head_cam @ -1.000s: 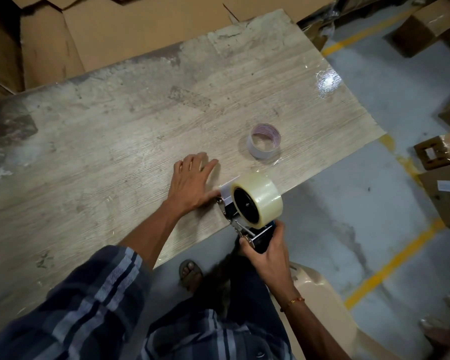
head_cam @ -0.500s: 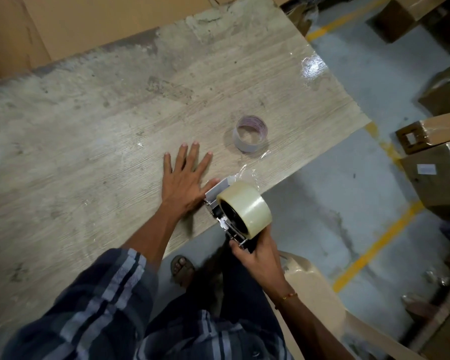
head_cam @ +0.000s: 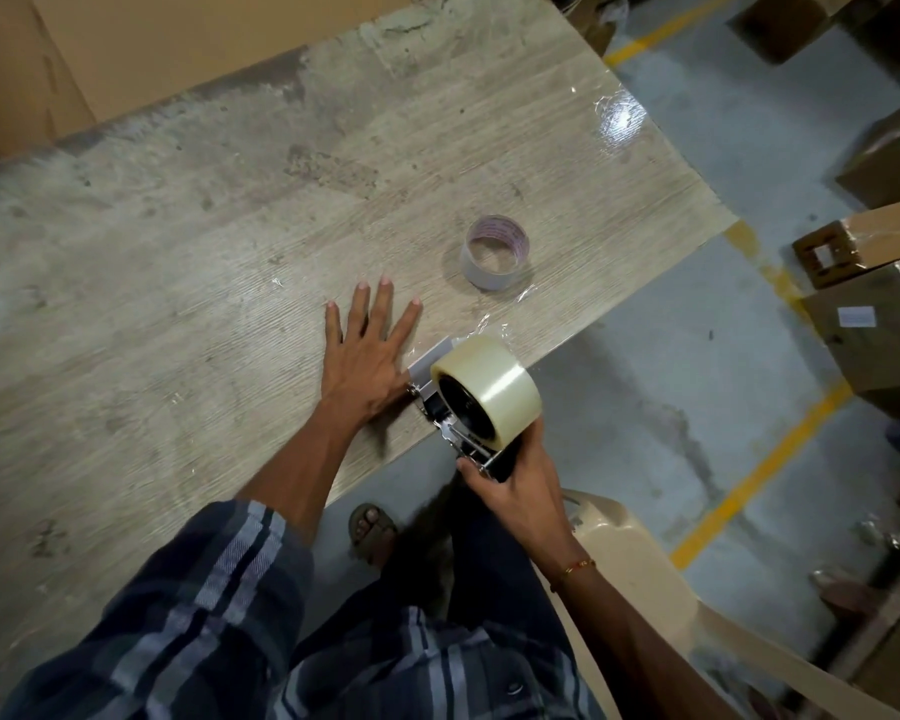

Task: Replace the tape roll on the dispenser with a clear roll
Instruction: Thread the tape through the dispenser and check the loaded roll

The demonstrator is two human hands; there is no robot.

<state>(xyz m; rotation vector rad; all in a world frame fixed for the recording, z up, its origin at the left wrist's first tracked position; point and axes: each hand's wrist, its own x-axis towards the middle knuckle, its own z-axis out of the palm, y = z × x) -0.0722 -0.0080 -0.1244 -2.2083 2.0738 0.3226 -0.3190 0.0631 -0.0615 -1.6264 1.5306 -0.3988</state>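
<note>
A thick clear tape roll [head_cam: 494, 387] sits mounted on the tape dispenser [head_cam: 450, 423], whose front end rests at the table's near edge. My right hand [head_cam: 515, 475] grips the dispenser's handle from below the edge. My left hand [head_cam: 367, 358] lies flat on the table with fingers spread, its thumb side touching the dispenser's metal front plate. A nearly used-up tape roll [head_cam: 494, 252], just a thin pale core, lies flat on the table beyond the dispenser. A short strip of clear tape shines on the wood between the two.
The worn wooden table [head_cam: 178, 304] ends in a slanted edge to the right. Cardboard sheets [head_cam: 178, 49] stand behind it. Cardboard boxes [head_cam: 874, 330] sit on the grey floor with yellow lines at right. A beige plastic chair [head_cam: 640, 574] stands by my right arm.
My left hand's fingers have spread flat on the table beside the dispenser. My right hand keeps its hold on the handle. The view has shifted slightly.
</note>
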